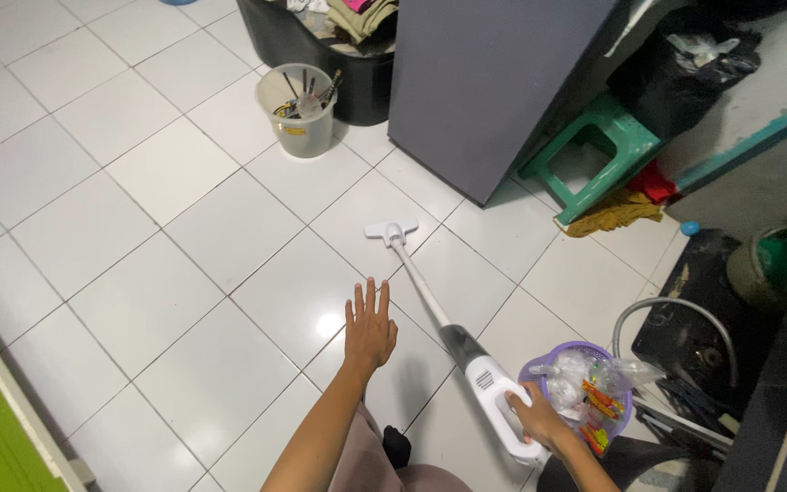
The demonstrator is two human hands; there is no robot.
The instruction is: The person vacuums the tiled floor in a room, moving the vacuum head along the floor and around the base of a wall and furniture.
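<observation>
My right hand (pixel 537 421) grips the handle of a white stick vacuum cleaner (pixel 489 381). Its thin wand slants up to the left and ends in a flat white floor head (pixel 391 229) resting on the white tiled floor (pixel 166 173). My left hand (pixel 370 326) is stretched out in front of me over the tiles, fingers spread and straight, holding nothing, just left of the wand and not touching it.
A grey cabinet (pixel 485 82) stands ahead, with a green plastic stool (pixel 594 159) and a yellow cloth (pixel 614 212) beside it. A pale bucket of tools (pixel 301 111) and a black tub (pixel 334 50) sit at the back. A purple basket of packets (pixel 585 387) is by my right hand.
</observation>
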